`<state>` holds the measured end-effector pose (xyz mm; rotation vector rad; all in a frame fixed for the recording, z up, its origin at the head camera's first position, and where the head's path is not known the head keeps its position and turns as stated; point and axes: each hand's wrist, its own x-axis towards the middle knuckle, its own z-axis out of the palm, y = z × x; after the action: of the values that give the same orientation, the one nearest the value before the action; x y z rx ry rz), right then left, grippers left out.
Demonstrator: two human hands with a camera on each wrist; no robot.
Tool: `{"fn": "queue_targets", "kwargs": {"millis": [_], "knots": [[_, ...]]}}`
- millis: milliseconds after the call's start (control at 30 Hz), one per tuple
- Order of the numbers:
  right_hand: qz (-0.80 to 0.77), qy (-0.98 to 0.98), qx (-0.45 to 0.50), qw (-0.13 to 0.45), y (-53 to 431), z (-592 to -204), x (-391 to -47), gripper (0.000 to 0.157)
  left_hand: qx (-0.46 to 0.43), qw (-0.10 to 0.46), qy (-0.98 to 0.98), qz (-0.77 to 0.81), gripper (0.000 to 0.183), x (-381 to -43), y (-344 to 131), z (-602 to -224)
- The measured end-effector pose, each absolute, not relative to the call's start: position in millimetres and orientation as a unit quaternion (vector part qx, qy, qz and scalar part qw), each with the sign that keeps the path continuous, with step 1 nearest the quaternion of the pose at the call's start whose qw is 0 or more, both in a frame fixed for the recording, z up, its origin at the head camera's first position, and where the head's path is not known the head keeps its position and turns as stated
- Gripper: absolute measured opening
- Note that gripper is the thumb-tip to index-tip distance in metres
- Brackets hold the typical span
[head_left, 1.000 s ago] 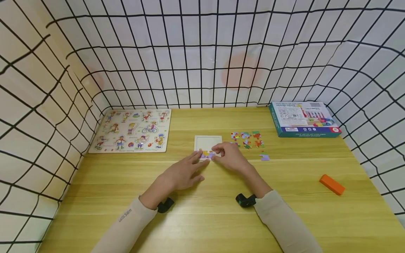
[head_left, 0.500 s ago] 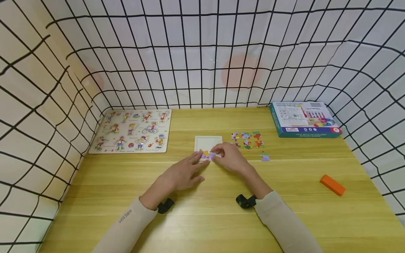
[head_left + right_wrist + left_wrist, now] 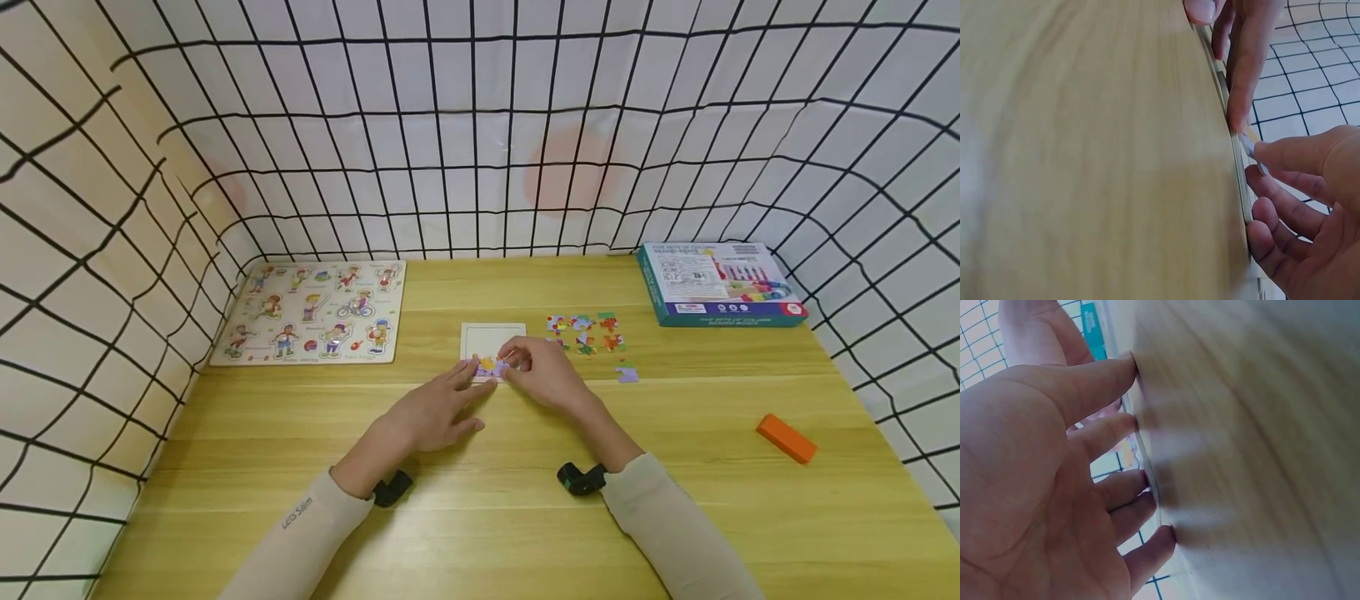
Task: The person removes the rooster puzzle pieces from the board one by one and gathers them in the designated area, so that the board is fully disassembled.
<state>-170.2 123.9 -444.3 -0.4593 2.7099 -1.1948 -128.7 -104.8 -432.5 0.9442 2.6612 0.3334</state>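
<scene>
A small white-framed puzzle tray lies mid-table in the head view, with purple and yellow pieces along its near edge. My left hand spreads its fingers over the near left of the tray. Its fingertips touch the tray and table along that edge in the left wrist view. From the right, my right hand pinches a puzzle piece between thumb and forefinger. That piece is tilted up over the tray's near edge. The other right fingers are bent and rest by the tray's rim. The piece's picture is mostly hidden.
Several loose puzzle pieces lie right of the tray, with one purple piece nearer. A pegged picture board is at the back left. At the back right sits a boxed toy. An orange block lies at the right.
My right forefinger and thumb shift very slightly at the piece. The left hand stays in place, and the other things on the table have not moved.
</scene>
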Motion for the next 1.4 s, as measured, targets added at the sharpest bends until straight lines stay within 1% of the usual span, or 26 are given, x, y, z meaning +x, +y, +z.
{"fn": "queue_targets", "kwargs": {"millis": [167,500,667,767,900,1033,1133,1400], "knots": [[-0.413,0.897,-0.142,0.067,124.1,-447.4,-172.3,0.015,0.327,0.15,0.926,0.113,0.064,-128.8,-104.3,-432.6],[-0.465,0.874,-0.127,0.064,134.6,-449.3,-176.4,0.014,0.333,0.152,0.924,0.111,0.063,-129.8,-102.8,-429.1],[-0.466,0.877,-0.102,0.06,151.5,-444.8,-175.9,0.009,0.34,0.15,0.922,0.11,0.063,-130.4,-101.7,-432.4],[-0.457,0.883,-0.097,0.05,167.7,-442.0,-176.7,0.009,0.339,0.152,0.922,0.107,0.064,-130.8,-101.5,-432.8],[-0.441,0.892,-0.095,0.039,192.1,-438.0,-176.5,0.012,0.337,0.152,0.922,0.114,0.064,-130.9,-102.4,-431.5],[-0.433,0.897,-0.08,0.047,214.9,-435.7,-174.6,0.014,0.339,0.151,0.921,0.12,0.064,-130.2,-103.7,-429.8],[-0.429,0.899,-0.069,0.053,228.8,-435.6,-173.1,0.018,0.338,0.151,0.921,0.122,0.064,-129.6,-104.5,-429.3],[-0.416,0.904,-0.064,0.073,252.6,-433.6,-169.6,0.025,0.333,0.15,0.923,0.124,0.064,-128.9,-105.4,-429.9]]}}
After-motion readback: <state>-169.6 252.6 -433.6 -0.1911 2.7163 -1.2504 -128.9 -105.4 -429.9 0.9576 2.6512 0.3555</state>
